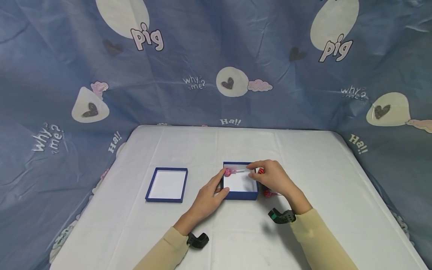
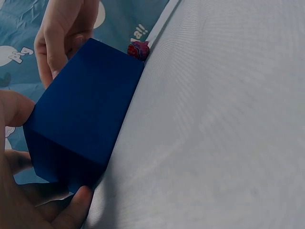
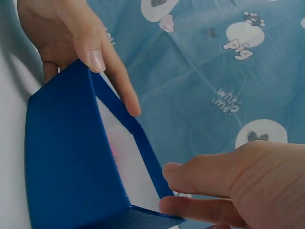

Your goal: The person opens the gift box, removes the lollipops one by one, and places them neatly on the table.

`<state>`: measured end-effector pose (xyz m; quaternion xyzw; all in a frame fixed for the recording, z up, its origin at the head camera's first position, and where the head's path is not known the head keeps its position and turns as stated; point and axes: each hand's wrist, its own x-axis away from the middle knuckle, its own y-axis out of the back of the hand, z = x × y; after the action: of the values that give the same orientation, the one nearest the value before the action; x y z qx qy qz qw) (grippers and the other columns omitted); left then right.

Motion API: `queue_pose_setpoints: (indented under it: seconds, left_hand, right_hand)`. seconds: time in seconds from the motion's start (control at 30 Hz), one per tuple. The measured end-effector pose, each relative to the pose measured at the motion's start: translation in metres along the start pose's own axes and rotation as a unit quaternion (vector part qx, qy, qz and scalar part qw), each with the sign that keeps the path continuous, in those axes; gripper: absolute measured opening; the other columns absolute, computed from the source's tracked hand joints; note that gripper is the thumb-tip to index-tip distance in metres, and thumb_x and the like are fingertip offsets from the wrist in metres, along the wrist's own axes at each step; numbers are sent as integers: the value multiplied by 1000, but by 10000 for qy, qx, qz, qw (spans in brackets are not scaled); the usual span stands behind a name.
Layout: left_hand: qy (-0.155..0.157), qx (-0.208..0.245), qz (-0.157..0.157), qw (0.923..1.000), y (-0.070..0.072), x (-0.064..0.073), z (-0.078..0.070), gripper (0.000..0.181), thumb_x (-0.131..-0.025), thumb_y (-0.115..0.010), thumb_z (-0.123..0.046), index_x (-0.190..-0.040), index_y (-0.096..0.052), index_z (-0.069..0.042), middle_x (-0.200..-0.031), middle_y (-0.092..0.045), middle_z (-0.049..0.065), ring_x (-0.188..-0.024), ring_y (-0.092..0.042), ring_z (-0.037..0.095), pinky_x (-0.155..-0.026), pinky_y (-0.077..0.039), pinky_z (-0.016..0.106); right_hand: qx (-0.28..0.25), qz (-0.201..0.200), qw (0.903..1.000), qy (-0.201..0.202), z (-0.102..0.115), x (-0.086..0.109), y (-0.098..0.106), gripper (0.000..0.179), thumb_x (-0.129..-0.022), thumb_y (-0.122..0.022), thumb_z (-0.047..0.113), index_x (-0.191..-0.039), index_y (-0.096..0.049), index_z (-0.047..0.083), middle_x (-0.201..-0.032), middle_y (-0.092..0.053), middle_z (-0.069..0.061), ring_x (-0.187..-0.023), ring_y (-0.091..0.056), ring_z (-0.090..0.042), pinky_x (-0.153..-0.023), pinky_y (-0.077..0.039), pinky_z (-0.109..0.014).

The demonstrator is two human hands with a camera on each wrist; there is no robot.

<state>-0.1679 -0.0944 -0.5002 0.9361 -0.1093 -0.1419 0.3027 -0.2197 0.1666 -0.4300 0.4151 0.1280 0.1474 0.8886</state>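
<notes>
A blue box (image 1: pixel 241 195) with a white inside stands open-topped mid-table. My left hand (image 1: pixel 206 200) grips its left side, with fingers and thumb around the near corner in the left wrist view. A pink lollipop (image 1: pixel 227 172) lies inside, its white stick pointing right. Over the box's right rim is my right hand (image 1: pixel 275 178), thumb and forefinger apart beside the stick's end; in the right wrist view they show nothing clearly held. Right of the box, a red lollipop (image 1: pixel 261 171) and another red-pink lollipop (image 1: pixel 268 193) are partly hidden by the right hand.
A blue lid (image 1: pixel 147 200) with a white inside lies on the white-covered table (image 1: pixel 108 225), left of the box. Behind the table hangs a blue printed cloth (image 1: pixel 189 45). Black devices are strapped to both wrists.
</notes>
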Motion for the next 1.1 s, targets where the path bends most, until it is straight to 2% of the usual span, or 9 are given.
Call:
queue_pose_setpoints:
  seconds: [0.07,0.17,0.27,0.37,0.47,0.57,0.67,0.8,1.1]
  left_hand:
    - [-9,1,-1,10000,0,0,0,68,-101,-57,-44,-161,-28,-28,-159,-37,-3,-140,-41,16,-110,-43,35]
    - [-23,-7,-6,10000,-1,0,0,68,-101,-58,-44,-161,-29,-28,-159,-38,-2,-140,-42,16,-111,-41,37]
    - [-42,-44,-10,10000,-1,0,0,68,-101,-58,-44,-160,-29,-29,-158,-38,-2,-139,-42,16,-112,-40,38]
    - [-37,-50,-14,10000,-2,0,1,68,-101,-57,-45,-160,-28,-29,-159,-38,-3,-139,-42,16,-112,-40,38]
    - [-41,-14,-31,10000,-2,0,0,68,-101,-57,-45,-160,-28,-29,-159,-37,-4,-139,-42,16,-111,-41,38]
    - [-51,26,-44,10000,-1,0,0,68,-101,-57,-45,-160,-29,-29,-159,-37,-4,-138,-43,15,-110,-42,37]
    - [-47,12,-56,10000,-1,0,-1,68,-101,-57,-45,-160,-29,-29,-159,-38,-4,-137,-45,15,-110,-43,36]
    - [-39,6,-50,10000,0,0,-1,68,-101,-57,-45,-161,-28,-28,-159,-37,-3,-136,-46,16,-109,-43,36]
    - [22,25,19,10000,0,1,2,69,-101,-55,-47,-161,-26,-29,-160,-36,-3,-135,-47,17,-109,-44,36]
  right_hand:
    - [65,101,9999,43,0,-1,-2,30,-89,-76,21,-119,-77,16,-119,-71,-5,-77,-55,-16,-74,-49,-37]
    - [71,260,9996,7,1,-2,-4,32,-90,-76,22,-122,-76,17,-88,-73,-6,-57,-40,-13,-62,-43,-33]
    - [83,339,9994,-24,1,-3,-6,33,-90,-76,23,-123,-75,18,-54,-52,1,-48,-27,-10,-52,-35,-30]
    - [48,378,9993,-47,2,-4,-7,34,-91,-76,23,-124,-74,18,-46,-34,6,-44,-23,-10,-46,-29,-30]
    - [39,386,9992,-37,2,-6,-8,34,-91,-76,23,-124,-74,19,-47,-35,6,-45,-26,-11,-45,-29,-29]
    - [70,400,9992,-10,4,-9,-9,35,-91,-76,24,-125,-74,19,-54,-50,1,-49,-34,-13,-50,-35,-30]
    - [110,411,9991,44,5,-11,-12,34,-91,-75,24,-125,-74,18,-84,-72,-6,-64,-51,-15,-63,-45,-34]
    - [138,442,9989,29,6,-13,-16,34,-92,-75,26,-125,-74,18,-124,-70,-7,-100,-65,-22,-83,-52,-42]
    - [294,590,9978,24,0,-17,-26,32,-94,-73,30,-123,-75,17,-124,-70,-5,-115,-63,-28,-95,-51,-49]
